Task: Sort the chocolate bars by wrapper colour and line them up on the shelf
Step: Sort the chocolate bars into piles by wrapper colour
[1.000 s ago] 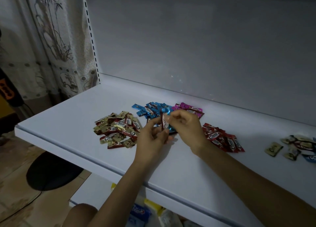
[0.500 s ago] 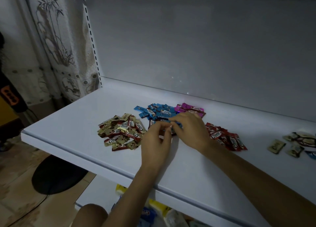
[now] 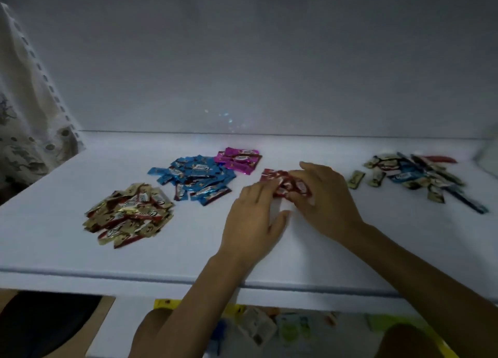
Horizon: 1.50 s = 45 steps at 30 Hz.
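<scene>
R hand [image 3: 326, 198]: grip curled on small red-wrapped chocolate bars [image 3: 283, 188]. L hand [image 3: 253, 217]: grip slack, straight fingers touching same pile, mid white shelf [image 3: 54, 236]. Left: pink-wrapped pile [image 3: 239, 159], blue-wrapped pile [image 3: 196, 177], gold-wrapped pile [image 3: 129, 214]. Far right: mixed unsorted bars [image 3: 420, 177].

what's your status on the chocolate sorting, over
Left hand flat against the pile of red foil-wrapped chocolate bars, right hand arched over it, grip unclear. Unsorted mixed bars far right. Nothing blocking the hands.
</scene>
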### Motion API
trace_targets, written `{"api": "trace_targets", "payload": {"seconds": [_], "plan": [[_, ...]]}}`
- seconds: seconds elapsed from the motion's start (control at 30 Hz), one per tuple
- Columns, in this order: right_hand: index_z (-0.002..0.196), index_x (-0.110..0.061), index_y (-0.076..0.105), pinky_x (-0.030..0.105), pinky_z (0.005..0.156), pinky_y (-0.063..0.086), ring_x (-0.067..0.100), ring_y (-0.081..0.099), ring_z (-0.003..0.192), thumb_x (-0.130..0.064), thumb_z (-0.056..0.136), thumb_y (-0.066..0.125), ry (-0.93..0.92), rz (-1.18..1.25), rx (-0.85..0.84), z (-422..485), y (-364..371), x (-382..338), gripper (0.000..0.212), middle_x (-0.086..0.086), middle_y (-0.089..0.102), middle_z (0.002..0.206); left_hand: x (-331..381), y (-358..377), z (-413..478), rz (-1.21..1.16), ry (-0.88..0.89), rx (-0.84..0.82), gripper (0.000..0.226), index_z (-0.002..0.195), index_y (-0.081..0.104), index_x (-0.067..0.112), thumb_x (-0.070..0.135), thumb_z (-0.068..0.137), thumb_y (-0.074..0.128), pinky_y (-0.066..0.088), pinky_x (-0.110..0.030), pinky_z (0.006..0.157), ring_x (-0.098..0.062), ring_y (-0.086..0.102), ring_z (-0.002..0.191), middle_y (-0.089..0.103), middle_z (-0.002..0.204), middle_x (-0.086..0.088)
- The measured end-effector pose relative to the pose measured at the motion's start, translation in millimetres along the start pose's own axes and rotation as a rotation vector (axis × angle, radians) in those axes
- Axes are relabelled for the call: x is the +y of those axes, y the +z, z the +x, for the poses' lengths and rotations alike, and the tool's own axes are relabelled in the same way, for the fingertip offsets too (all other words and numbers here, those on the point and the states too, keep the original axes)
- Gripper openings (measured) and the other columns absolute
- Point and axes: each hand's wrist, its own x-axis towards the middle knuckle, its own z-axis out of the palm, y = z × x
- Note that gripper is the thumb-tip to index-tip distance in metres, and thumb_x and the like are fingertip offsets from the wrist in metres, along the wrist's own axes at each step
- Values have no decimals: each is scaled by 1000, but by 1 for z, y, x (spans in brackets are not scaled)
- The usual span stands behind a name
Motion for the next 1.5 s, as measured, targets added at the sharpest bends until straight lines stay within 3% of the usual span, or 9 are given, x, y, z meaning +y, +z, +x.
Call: {"api": "trace_targets", "payload": {"seconds": [0.13, 0.27, 0.43, 0.57, 0.77, 0.97, 1.07, 1.2, 1.5], "plan": [[127, -14, 57, 52, 104, 37, 32, 48, 125, -37, 84, 59, 195, -20, 14, -37, -30, 56, 48, 13, 53, 135, 51, 45, 25, -125, 114, -122, 65, 140, 45, 10, 48, 87, 47, 38, -27, 104, -23, 50, 122, 53, 136, -8], [134, -14, 49, 50, 109, 32, 32, 41, 131, -42, 87, 60, 419, -125, 18, -75, -59, 101, 56, 13, 47, 140, 89, 84, 48, -95, 175, -348, 75, 152, 20, 13, 48, 93, 51, 18, -27, 115, -21, 23, 143, 24, 157, -7], [140, -20, 39, 47, 111, 27, 28, 34, 135, -67, 79, 37, 620, -195, -17, -106, -79, 140, 77, 11, 40, 145, 109, 118, 65, -88, 124, -405, 78, 152, 16, 15, 53, 93, 49, 10, -32, 120, -20, 6, 148, 5, 162, -6], [148, -22, 19, 49, 117, 7, 26, 12, 144, -62, 88, 41, 700, -233, -84, -103, -81, 159, 75, 9, 17, 156, 113, 131, 75, -104, 26, -409, 77, 153, 13, 22, 52, 92, 51, 6, -38, 120, -26, -2, 149, -1, 162, -1], [151, -22, 5, 49, 117, -2, 26, -3, 146, -69, 85, 38, 754, -210, -144, -77, -86, 196, 88, 11, 2, 159, 110, 153, 110, 5, -48, -443, 81, 154, 9, 20, 58, 92, 46, 11, -43, 120, -28, 1, 149, 1, 162, -10], [150, -22, 10, 54, 115, 4, 29, 9, 144, -76, 70, 55, 707, -108, -188, -22, -86, 238, 106, 13, 12, 156, 118, 180, 140, -94, -20, -509, 93, 154, 3, 26, 65, 85, 51, 13, -39, 120, -21, 0, 149, 5, 162, -8], [148, -25, 20, 52, 114, 13, 26, 24, 139, -68, 76, 57, 639, -57, -150, -9, -78, 247, 92, 7, 29, 151, 128, 192, 157, -92, -33, -494, 107, 153, 7, 33, 84, 68, 48, 14, -42, 120, -19, 1, 149, 8, 162, -3], [145, -26, 30, 45, 112, 18, 22, 34, 135, -60, 87, 46, 570, -113, -108, -14, -69, 252, 69, 2, 38, 147, 135, 209, 174, -71, 26, -438, 113, 150, 17, 38, 88, 52, 40, 18, -38, 117, -14, 11, 146, 18, 159, 3], [142, -27, 36, 42, 108, 27, 23, 40, 130, -56, 95, 28, 535, -62, -39, -18, -72, 252, 57, 2, 44, 144, 140, 216, 179, 36, 153, -327, 98, 146, 35, 34, 84, 61, 34, 39, -40, 100, -20, 40, 125, 45, 141, 4]]}}
